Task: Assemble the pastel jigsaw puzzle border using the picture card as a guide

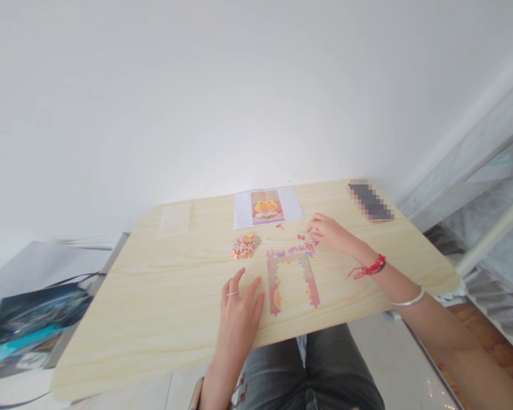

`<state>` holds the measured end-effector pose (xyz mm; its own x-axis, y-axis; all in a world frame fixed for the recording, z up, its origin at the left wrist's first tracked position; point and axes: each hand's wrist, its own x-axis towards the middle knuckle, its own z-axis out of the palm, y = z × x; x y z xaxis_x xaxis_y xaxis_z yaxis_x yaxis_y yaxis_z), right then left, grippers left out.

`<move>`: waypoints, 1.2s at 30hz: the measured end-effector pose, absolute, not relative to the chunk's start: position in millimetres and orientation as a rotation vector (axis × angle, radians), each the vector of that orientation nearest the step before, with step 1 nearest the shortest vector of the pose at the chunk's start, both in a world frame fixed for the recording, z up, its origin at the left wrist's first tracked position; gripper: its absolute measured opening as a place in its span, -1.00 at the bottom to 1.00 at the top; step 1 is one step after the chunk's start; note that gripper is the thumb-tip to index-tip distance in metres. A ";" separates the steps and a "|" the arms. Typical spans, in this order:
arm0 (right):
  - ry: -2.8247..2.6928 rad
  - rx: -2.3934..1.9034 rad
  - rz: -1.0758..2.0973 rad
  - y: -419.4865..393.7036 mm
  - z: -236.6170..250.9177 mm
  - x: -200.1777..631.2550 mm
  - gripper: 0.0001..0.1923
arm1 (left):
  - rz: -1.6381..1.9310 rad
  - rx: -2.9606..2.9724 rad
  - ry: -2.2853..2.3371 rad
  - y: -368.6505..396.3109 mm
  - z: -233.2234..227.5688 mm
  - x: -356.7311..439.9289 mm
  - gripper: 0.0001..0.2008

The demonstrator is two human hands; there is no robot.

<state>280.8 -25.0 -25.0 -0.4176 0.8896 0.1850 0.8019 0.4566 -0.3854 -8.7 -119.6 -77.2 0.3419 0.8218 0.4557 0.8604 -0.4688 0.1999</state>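
Note:
A partly joined jigsaw puzzle (273, 282) lies near the table's front edge, its top and two sides forming a frame. My left hand (238, 310) is open beside its left side, fingers spread over the tabletop. Beyond the top right corner, my right hand (328, 232) has its fingers bent and drawn together; whatever is between the fingertips is too small to make out. Close to those fingertips are loose purple puzzle pieces (308, 248) and a small reddish piece (301, 237). A heap of puzzle pieces (245, 246) sits left of the frame.
A white sheet with a printed pumpkin picture (268, 207) lies at the back of the wooden table (162, 307), against the wall. One loose piece (280, 227) is below it. A phone (370, 200) lies back right, and a pale translucent sheet (174, 220) back left.

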 end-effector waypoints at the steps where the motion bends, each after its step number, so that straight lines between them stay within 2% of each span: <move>1: -2.350 -1.426 0.353 -27.6 -24.8 281.6 -0.89 | -0.779 -2.508 -1.583 -119.6 -77.3 -8.8 -0.73; 8: -2.337 -1.494 0.373 -30.1 -25.9 267.9 -0.87 | -0.762 -2.524 -1.602 -122.0 -77.1 -7.9 -0.74; 12: -2.412 -1.547 0.284 -22.7 -24.2 258.3 -0.81 | -0.783 -2.489 -1.599 -123.6 -77.5 -10.3 -0.74; 16: -2.510 -1.540 0.185 -25.0 -17.4 257.7 -0.85 | -0.805 -2.494 -1.619 -125.2 -77.4 -13.2 -0.74; 22: -2.592 -1.328 0.185 -74.7 -8.2 258.7 -0.84 | -0.782 -2.519 -1.613 -132.1 -72.4 -7.2 -0.76; 27: -2.664 -1.231 0.270 -130.7 -19.7 256.8 -0.90 | -0.808 -2.566 -1.644 -137.4 -67.3 1.0 -0.77; 36: -2.685 -1.323 0.014 -163.2 -23.1 246.4 -0.87 | -0.846 -2.572 -1.672 -145.5 -58.0 5.6 -0.77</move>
<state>246.4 -163.2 -23.1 -0.6005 0.7893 0.1280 0.7879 0.6114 -0.0735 5.6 -145.5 -58.0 0.3069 0.8597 0.4083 0.8383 -0.4473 0.3118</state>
